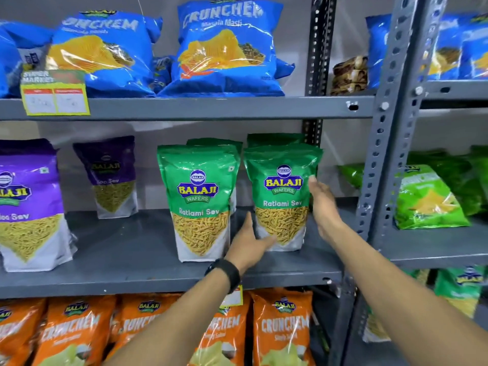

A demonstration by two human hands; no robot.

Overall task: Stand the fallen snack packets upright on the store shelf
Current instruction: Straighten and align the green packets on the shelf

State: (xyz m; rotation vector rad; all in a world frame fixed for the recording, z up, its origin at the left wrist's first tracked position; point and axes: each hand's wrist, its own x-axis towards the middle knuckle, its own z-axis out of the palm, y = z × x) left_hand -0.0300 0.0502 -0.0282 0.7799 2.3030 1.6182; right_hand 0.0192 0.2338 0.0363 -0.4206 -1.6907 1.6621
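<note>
Head view: our left hand and right hand, both spread flat, flank the right green Ratlami Sev packet, upright on the middle shelf. It looks light, crinkly and slippery; we'd hold its sides.

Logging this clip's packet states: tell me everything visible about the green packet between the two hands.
The green packet is a glossy plastic stand-up pouch printed "Balaji Wafers, Ratlami Sev", with a clear lower window showing yellow strands above a white base. It stands upright on the grey middle shelf, right of a matching packet, more green packets behind. The left hand touches its lower left; the right hand lies open by its right edge.
</note>
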